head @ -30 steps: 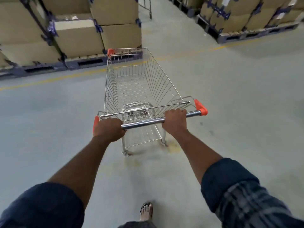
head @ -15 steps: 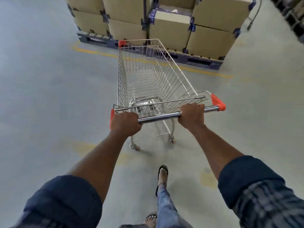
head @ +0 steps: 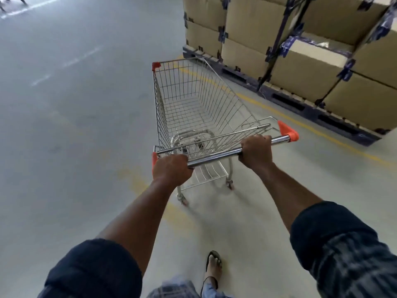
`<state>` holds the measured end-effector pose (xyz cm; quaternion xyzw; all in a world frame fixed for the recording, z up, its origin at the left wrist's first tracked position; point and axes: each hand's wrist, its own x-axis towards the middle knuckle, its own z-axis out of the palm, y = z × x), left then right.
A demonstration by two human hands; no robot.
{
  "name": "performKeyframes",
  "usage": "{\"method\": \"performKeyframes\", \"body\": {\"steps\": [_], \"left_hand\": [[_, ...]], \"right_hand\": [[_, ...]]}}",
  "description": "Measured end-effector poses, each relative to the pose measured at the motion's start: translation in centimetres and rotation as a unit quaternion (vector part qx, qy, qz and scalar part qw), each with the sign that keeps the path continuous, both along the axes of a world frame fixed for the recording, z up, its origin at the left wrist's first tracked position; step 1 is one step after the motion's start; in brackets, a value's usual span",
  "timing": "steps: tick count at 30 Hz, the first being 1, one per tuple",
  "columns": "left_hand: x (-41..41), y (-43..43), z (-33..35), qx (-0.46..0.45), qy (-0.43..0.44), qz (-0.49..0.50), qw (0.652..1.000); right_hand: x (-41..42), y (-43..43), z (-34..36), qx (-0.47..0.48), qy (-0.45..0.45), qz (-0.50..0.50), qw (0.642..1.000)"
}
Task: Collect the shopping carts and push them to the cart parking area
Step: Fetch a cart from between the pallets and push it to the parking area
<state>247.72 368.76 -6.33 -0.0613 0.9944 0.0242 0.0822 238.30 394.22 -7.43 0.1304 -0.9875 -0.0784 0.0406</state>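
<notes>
- The shopping cart (head: 193,108) is now turned left; the stacked boxes (head: 300,61), straight ahead before, are found near on its right
- Its handle bar (head: 214,157) is clasped by the left hand (head: 171,169) and the right hand (head: 255,151), set well apart
- Its front wheels cannot be made out; the boxes are cut off above

Left sleeve (head: 92,269): dark navy, rolled into a thick cuff, lower left of frame.
Right sleeve (head: 335,244): navy cuff again, blue-grey plaid below it, lower right.
Hands: left hand (head: 171,168), right hand (head: 255,152), both bare.
Foot: dark thong sandal (head: 212,265), bottom centre.
Trouser leg (head: 207,290): faded light blue.
</notes>
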Motion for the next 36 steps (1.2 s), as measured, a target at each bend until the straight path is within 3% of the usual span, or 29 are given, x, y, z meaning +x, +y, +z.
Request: {"method": "performKeyframes", "body": {"steps": [13,28,36], "left_hand": [[-10.1,-13.3,-0.4,-0.023,0.055,0.13,0.99],[-21.8,-37.3,-1.1,-0.026,0.069,0.222,0.972],[-27.1,-49.2,-1.2,-0.047,0.097,0.244,0.964]], "right_hand": [[-16.0,-16.7,0.5,-0.021,0.001,0.123,0.992],[-31.0,-43.3,0.4,-0.012,0.022,0.216,0.976],[-38.2,-56.5,0.1,-0.062,0.032,0.279,0.958]]}}
